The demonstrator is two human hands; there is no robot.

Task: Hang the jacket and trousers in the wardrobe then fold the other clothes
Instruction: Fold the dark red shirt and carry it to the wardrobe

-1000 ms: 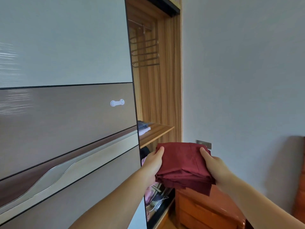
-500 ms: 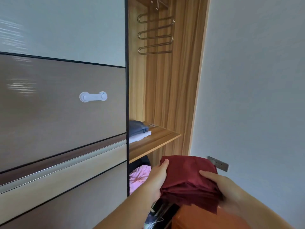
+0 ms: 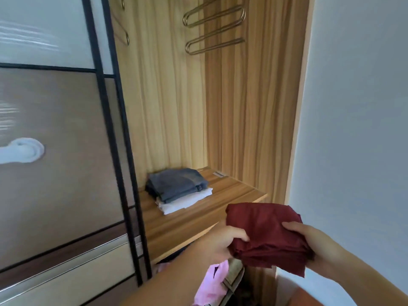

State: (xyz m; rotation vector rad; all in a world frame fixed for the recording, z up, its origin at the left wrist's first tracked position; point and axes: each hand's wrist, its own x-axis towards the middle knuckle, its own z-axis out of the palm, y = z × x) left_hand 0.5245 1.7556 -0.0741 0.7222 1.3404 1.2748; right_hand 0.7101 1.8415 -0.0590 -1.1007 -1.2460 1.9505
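1. The left hand (image 3: 223,241) grips the left edge of a folded dark red garment (image 3: 265,233), thumb on top and the other fingers hidden beneath the cloth.
2. The right hand (image 3: 309,244) holds the garment's right side, thumb laid across the top; its remaining fingers are concealed under the folds.
3. The red garment is held in the air, in front of and slightly below the front edge of the wooden shelf (image 3: 198,221) inside the open wardrobe (image 3: 249,107). It does not touch the shelf.
4. On the shelf, towards its left rear, lies a folded grey garment (image 3: 176,182) stacked on a folded white garment (image 3: 187,200).
5. Metal hangers (image 3: 214,29) hang at the top of the compartment; their upper parts are cut off by the frame edge.
6. Below the shelf a pink cloth (image 3: 212,283) shows, partly covered by the left forearm; what surrounds it is dark and hard to make out.
7. The sliding door (image 3: 55,151) at left carries a white handle (image 3: 22,151), blurred and cropped at the edge.
8. A pale wall (image 3: 357,107) stands at right.
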